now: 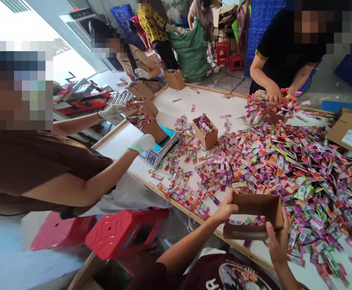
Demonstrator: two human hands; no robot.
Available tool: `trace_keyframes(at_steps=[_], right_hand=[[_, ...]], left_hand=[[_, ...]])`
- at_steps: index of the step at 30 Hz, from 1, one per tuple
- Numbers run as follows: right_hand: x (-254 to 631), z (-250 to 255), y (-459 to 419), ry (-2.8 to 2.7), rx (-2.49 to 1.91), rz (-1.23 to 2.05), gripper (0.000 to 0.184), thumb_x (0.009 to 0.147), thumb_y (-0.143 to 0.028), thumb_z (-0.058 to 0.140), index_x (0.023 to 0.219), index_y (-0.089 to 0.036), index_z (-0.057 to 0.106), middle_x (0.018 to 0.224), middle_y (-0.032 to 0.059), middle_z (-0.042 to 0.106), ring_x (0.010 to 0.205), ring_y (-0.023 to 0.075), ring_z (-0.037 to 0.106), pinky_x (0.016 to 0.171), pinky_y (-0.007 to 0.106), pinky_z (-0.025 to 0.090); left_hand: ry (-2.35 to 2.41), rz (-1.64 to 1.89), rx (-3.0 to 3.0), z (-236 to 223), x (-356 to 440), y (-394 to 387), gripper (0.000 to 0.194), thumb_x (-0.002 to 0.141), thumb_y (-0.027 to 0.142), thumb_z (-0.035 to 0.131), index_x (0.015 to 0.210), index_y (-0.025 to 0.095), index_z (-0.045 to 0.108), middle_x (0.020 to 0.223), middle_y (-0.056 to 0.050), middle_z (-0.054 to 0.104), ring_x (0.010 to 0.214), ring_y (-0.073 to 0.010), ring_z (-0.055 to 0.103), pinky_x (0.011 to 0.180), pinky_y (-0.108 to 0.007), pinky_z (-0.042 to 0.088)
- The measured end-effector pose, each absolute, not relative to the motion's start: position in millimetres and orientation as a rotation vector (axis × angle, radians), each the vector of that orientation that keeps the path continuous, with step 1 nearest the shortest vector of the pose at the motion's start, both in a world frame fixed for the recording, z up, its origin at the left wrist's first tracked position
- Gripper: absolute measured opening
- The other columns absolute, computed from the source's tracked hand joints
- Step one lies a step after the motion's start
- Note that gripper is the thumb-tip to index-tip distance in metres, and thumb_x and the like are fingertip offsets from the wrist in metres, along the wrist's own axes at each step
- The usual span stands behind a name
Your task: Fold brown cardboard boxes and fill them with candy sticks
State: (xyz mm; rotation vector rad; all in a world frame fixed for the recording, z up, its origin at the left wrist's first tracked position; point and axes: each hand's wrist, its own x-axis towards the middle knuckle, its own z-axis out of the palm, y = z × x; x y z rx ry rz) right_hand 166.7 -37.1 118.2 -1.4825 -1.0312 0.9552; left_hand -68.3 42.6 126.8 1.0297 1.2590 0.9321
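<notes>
Near the table's front edge, a brown cardboard box [256, 203] is held up between my two hands. My left hand [226, 208] grips its far left corner, with the fingers partly behind the wall. My right hand [278, 238] is closed on its right side, the thumb against the near wall. A few sachets and some white show inside the box frame; whether it has a closed bottom I cannot tell. Just beyond it lies a large heap of small colourful sachets [284, 161], mostly pink and purple, spread across the white table [176, 98].
A filled carton [208, 139] stands mid-table. On the left, a gloved co-worker [82, 173] holds a carton on a scale [156, 155]. Another person [284, 52] handles sachets across the table. Red stools [112, 231] stand at lower left; a flattened carton [349, 131] lies right.
</notes>
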Motion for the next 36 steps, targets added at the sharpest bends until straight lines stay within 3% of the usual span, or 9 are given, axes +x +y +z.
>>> trace_keyframes(at_steps=[3,7,11,14,19,24,30,33,36], right_hand=[[171,96,-44,-1.282,-1.425,0.946,0.080,0.090,-0.057,0.068,0.160,-0.029,0.043,0.163,0.0090,0.046,0.152,0.0358,0.040,0.124,0.058,0.033],[193,51,-44,-1.805,-1.292,1.113,0.048,0.074,-0.066,0.079,0.113,-0.037,0.081,0.129,0.0063,0.074,0.136,0.0435,0.058,0.118,0.073,0.034],[200,28,-37,-1.785,-1.278,1.025,0.038,0.083,-0.068,0.070,0.090,-0.033,0.083,0.112,0.0090,0.079,0.123,0.0391,0.066,0.109,0.069,0.046],[184,26,-38,-1.548,-1.427,0.897,0.045,0.084,-0.070,0.068,0.073,-0.027,0.077,0.117,0.0123,0.074,0.125,0.0383,0.061,0.111,0.064,0.045],[141,32,-41,-1.054,-1.764,0.732,0.065,0.077,-0.078,0.069,0.105,-0.019,0.064,0.133,0.0202,0.057,0.129,0.0382,0.053,0.111,0.056,0.043],[143,31,-30,-1.010,-1.806,0.864,0.086,0.078,-0.077,0.067,0.136,-0.016,0.047,0.135,0.0211,0.056,0.126,0.0362,0.055,0.109,0.052,0.045],[167,14,-1,-1.225,-1.947,0.975,0.066,0.083,-0.070,0.058,0.129,-0.023,0.058,0.132,0.0156,0.063,0.131,0.0374,0.053,0.113,0.056,0.040],[164,16,16,-1.286,-2.106,0.912,0.060,0.083,-0.056,0.065,0.129,-0.019,0.057,0.125,0.0191,0.064,0.123,0.0397,0.058,0.106,0.055,0.045],[155,27,26,-1.399,-2.202,0.813,0.048,0.087,-0.043,0.064,0.128,-0.017,0.058,0.119,0.0207,0.064,0.117,0.0409,0.060,0.099,0.052,0.047]], left_hand=[[1.353,1.066,1.103,111,-66,43,0.031,0.079,0.032,0.057,0.108,0.025,0.048,0.122,-0.009,0.062,0.119,-0.0282,0.057,0.106,-0.045,0.046],[1.336,0.810,1.387,78,-79,41,0.057,0.081,0.062,0.069,0.118,0.022,0.051,0.121,-0.011,0.060,0.117,-0.0296,0.058,0.110,-0.048,0.045],[1.271,0.734,1.624,57,-96,40,0.080,0.076,0.072,0.074,0.131,0.018,0.053,0.135,-0.019,0.059,0.132,-0.0342,0.055,0.117,-0.052,0.041],[1.197,0.635,1.800,61,-109,43,0.055,0.089,0.058,0.067,0.130,0.022,0.063,0.139,-0.019,0.064,0.136,-0.0325,0.056,0.120,-0.052,0.040],[0.942,0.342,1.931,88,-131,55,0.050,0.086,0.028,0.065,0.134,0.036,0.072,0.157,-0.007,0.057,0.152,-0.0306,0.042,0.128,-0.052,0.028],[0.977,0.383,1.722,94,-135,55,0.040,0.090,0.035,0.058,0.125,0.034,0.078,0.158,-0.006,0.056,0.154,-0.0357,0.038,0.125,-0.060,0.030],[1.390,0.683,1.547,61,-90,32,0.028,0.087,0.031,0.067,0.112,0.022,0.077,0.138,-0.013,0.062,0.136,-0.0316,0.051,0.119,-0.052,0.038],[1.617,0.568,1.607,62,-69,38,0.043,0.081,0.016,0.066,0.124,0.022,0.067,0.132,-0.012,0.063,0.129,-0.0321,0.053,0.111,-0.051,0.042],[1.806,0.314,1.807,76,-56,53,0.030,0.084,0.011,0.061,0.111,0.020,0.069,0.117,-0.013,0.067,0.119,-0.0338,0.056,0.106,-0.051,0.040]])
